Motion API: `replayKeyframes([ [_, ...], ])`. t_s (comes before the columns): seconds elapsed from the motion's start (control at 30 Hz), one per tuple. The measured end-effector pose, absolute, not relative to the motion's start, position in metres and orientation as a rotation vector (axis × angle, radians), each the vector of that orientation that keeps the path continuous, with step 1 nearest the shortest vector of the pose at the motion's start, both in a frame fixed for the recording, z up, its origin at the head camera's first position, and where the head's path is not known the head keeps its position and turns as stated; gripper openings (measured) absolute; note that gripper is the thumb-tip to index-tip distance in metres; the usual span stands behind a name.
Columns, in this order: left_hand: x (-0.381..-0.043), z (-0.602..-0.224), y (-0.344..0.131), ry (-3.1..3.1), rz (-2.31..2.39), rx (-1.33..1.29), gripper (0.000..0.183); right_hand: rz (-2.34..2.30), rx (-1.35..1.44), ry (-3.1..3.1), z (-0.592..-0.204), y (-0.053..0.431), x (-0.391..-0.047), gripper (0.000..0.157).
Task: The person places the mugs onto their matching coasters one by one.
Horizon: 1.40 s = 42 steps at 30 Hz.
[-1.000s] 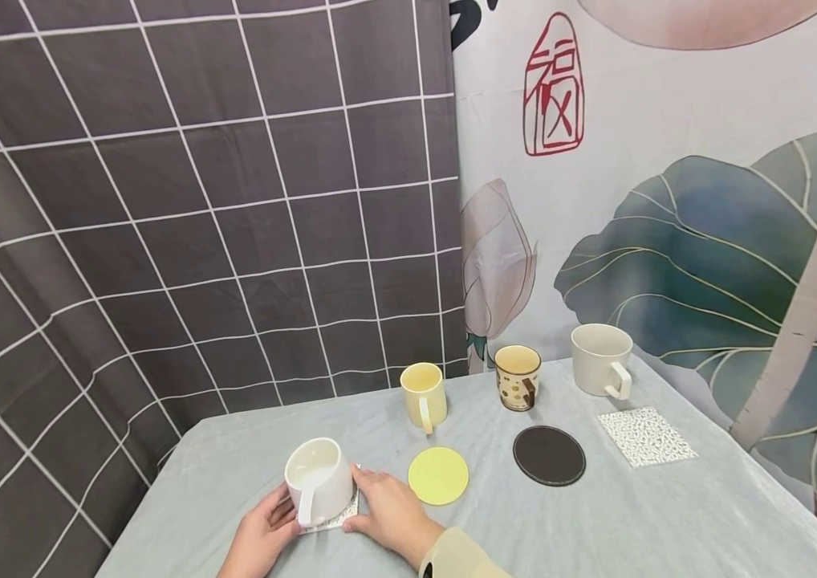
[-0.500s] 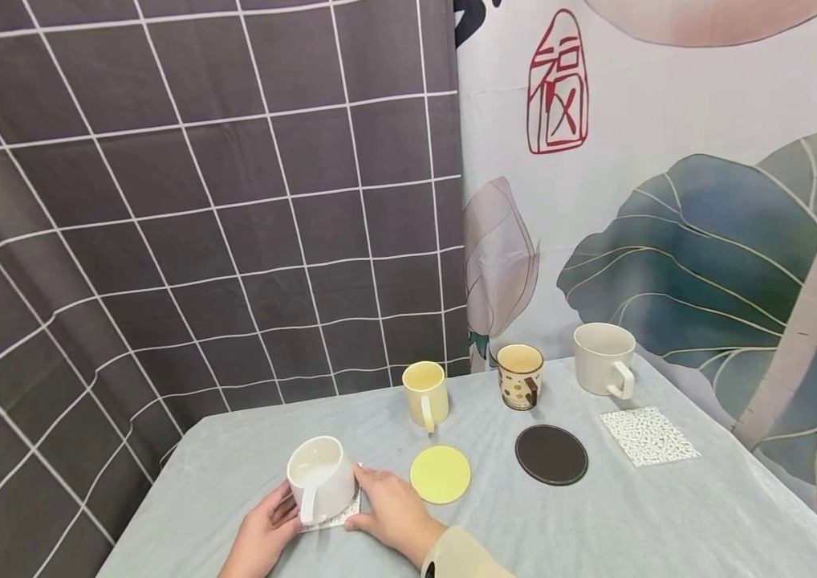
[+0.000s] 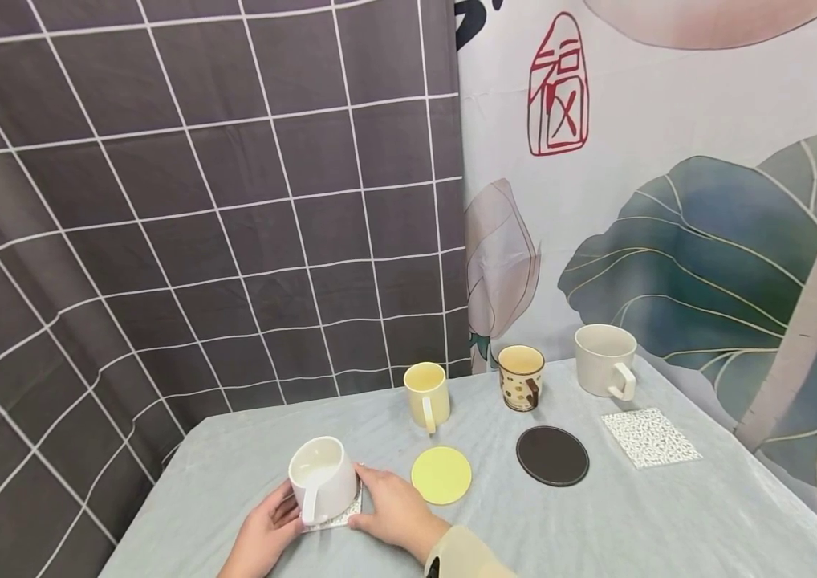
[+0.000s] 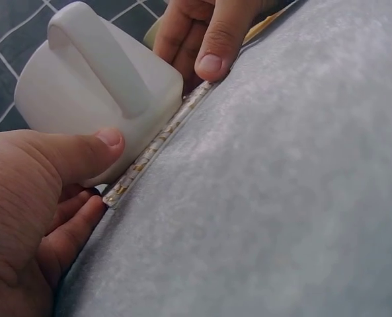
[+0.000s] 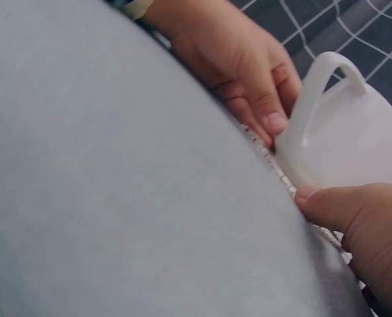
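A white mug [image 3: 329, 488] stands on a square speckled coaster [image 3: 339, 518], its handle toward me. My left hand [image 3: 262, 531] rests at the left side, thumb beside the mug's base and fingertips touching the coaster's corner in the left wrist view. On the other side, my right hand [image 3: 397, 514] lies along the coaster's right edge. Its thumb touches the near corner and its fingers extend toward the far one. In the right wrist view the mug [image 5: 354, 135] sits between both hands, with the coaster's thin edge under it.
Behind stand a yellow mug [image 3: 426, 395], a patterned brown-handled mug [image 3: 519, 384] and a ribbed off-white mug [image 3: 599, 365]. Before them lie a round yellow coaster [image 3: 441, 475], a round dark coaster [image 3: 552, 456] and a square speckled coaster [image 3: 652, 437]. A grey cloth covers the table [image 3: 560, 530].
The whole head view has shifted slightly. Both hands, the white mug and its coaster keep the same places relative to each other.
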<state>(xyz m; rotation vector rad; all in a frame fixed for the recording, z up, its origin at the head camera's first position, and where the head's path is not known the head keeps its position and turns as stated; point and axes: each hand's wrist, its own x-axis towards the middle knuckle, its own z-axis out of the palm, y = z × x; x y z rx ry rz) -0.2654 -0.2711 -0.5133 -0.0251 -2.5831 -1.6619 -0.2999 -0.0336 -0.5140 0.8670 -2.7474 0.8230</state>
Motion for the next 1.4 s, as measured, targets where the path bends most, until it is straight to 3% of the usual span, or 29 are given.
replayKeyframes([
  [0.23,-0.264,-0.512,-0.272,-2.583,-1.622,-0.091,0.065,0.893,0.898,-2.783,-0.511,-0.031,-0.304,0.071],
  [1.4,-0.263,-0.508,-0.264,-2.58,-1.56,-0.023,0.072,0.751,0.765,-2.652,-0.512,-0.039,-0.294,0.063],
])
